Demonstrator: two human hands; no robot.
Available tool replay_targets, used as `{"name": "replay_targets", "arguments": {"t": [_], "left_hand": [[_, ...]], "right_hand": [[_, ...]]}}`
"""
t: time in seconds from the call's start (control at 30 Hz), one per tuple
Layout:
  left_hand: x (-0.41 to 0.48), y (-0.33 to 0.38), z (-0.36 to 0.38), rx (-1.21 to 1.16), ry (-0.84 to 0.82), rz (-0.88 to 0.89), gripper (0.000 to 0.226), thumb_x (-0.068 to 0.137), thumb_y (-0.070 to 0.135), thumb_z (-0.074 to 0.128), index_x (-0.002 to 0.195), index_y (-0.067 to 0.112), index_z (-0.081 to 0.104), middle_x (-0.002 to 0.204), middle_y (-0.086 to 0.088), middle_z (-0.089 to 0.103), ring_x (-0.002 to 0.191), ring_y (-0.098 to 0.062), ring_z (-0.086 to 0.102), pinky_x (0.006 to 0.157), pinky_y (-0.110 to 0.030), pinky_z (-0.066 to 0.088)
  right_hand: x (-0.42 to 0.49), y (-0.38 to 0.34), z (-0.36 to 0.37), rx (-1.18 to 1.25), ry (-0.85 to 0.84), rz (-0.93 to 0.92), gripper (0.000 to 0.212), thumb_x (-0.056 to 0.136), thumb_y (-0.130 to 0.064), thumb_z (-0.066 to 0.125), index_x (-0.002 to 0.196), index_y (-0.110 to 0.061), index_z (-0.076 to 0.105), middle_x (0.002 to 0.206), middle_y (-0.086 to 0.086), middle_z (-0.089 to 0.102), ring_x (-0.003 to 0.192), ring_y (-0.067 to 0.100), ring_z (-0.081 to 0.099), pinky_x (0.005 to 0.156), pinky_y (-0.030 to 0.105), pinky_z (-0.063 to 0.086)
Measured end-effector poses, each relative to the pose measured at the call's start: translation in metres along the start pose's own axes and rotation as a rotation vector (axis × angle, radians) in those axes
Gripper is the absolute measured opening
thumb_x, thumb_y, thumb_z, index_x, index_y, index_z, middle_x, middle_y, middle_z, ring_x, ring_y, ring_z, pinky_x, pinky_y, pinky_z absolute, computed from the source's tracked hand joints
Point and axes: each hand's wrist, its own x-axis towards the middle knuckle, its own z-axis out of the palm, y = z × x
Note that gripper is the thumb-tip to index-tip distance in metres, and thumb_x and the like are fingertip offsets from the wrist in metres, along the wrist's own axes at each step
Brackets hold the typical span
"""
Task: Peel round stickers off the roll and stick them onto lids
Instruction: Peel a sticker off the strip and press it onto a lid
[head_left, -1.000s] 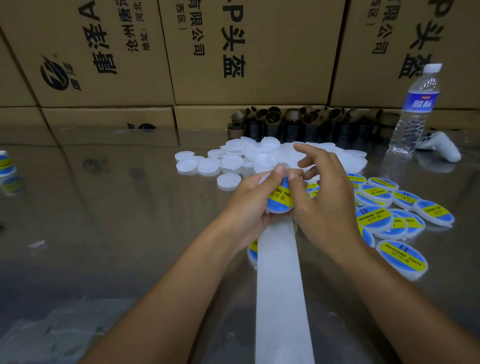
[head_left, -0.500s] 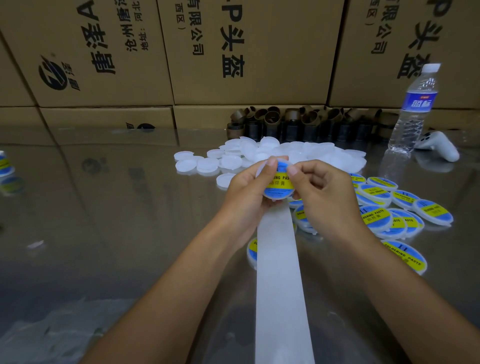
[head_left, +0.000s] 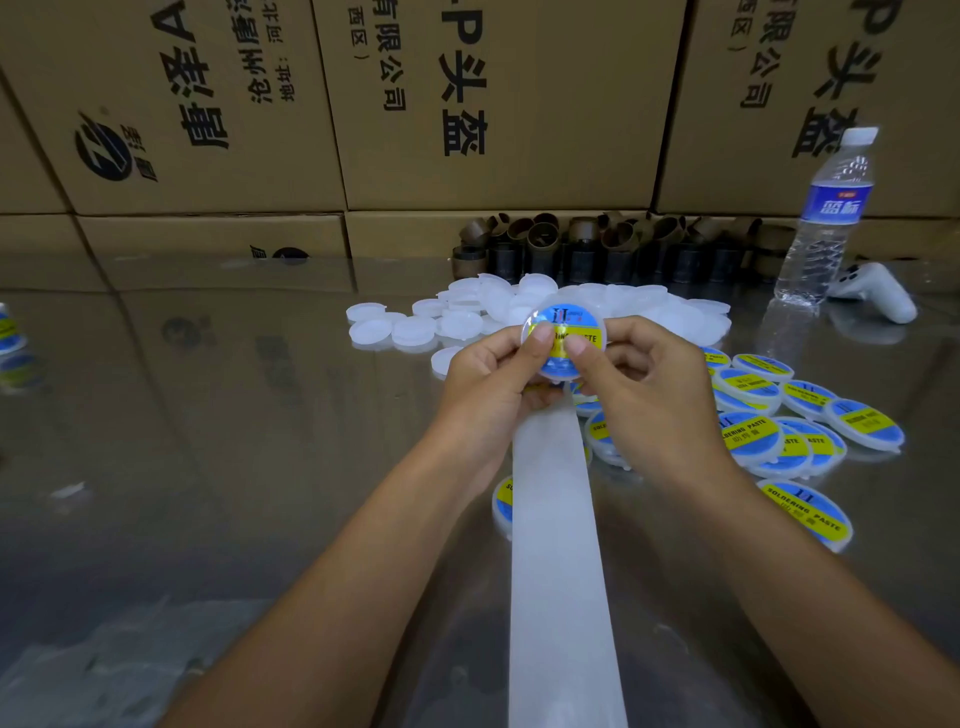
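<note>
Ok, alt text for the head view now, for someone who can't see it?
Left hand and right hand hold one round translucent plastic lid bearing a blue-and-yellow sticker, thumbs pressing its face, above a long white backing strip. Plain white lids are piled behind; stickered lids lie to the right.

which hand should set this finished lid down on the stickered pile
Probably the right hand: it pinches the lid, and the stickered pile lies just beside it, on its outer side. The left hand would have to cross over the white backing strip to get there.

lid (head_left: 565, 318) raised, turned face-on, thumbs (head_left: 542, 332) pressing
</note>
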Motion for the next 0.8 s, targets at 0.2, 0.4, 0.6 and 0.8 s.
{"name": "replay_targets", "arguments": {"t": [0.2,0.4,0.6,0.8], "left_hand": [[-0.0005,0.0008,-0.0005,-0.005,-0.015,-0.002,0.017,0.093,0.019,0.054,0.095,0.006,0.065,0.083,-0.004,0.069,0.073,-0.011,0.064,0.065,-0.019,0.051],[-0.0021,-0.0034,0.0018,0.061,-0.059,-0.002,0.019,0.084,0.005,0.066,0.103,0.010,0.065,0.097,-0.007,0.071,0.089,-0.016,0.066,0.083,-0.029,0.053],[-0.0016,-0.0032,0.0007,0.052,-0.008,0.008,0.016,0.086,0.003,0.065,0.100,0.011,0.066,0.097,-0.007,0.072,0.090,-0.017,0.066,0.089,-0.034,0.052],[0.0001,-0.0020,0.0010,0.036,0.033,-0.005,0.009,0.092,0.008,0.058,0.099,0.009,0.064,0.084,-0.006,0.069,0.068,-0.011,0.062,0.077,-0.028,0.054]], "right_hand": [[0.0009,-0.0010,0.0006,0.017,0.033,-0.022,0.019,0.095,-0.022,0.054,0.079,-0.023,0.062,0.068,-0.009,0.065,0.057,-0.003,0.058,0.058,0.011,0.044],[0.0014,-0.0005,-0.0019,0.056,0.088,-0.004,0.017,0.095,-0.023,0.054,0.082,-0.019,0.063,0.067,-0.007,0.066,0.055,-0.003,0.058,0.056,0.011,0.045],[0.0010,0.0005,-0.0002,0.023,0.033,0.000,0.019,0.092,-0.017,0.059,0.088,-0.035,0.056,0.067,-0.004,0.066,0.063,0.010,0.062,0.064,0.021,0.049],[0.0030,0.0046,-0.0006,-0.010,0.029,-0.024,0.019,0.092,-0.015,0.059,0.100,-0.031,0.056,0.064,-0.007,0.061,0.068,0.020,0.062,0.065,0.024,0.049]]}}
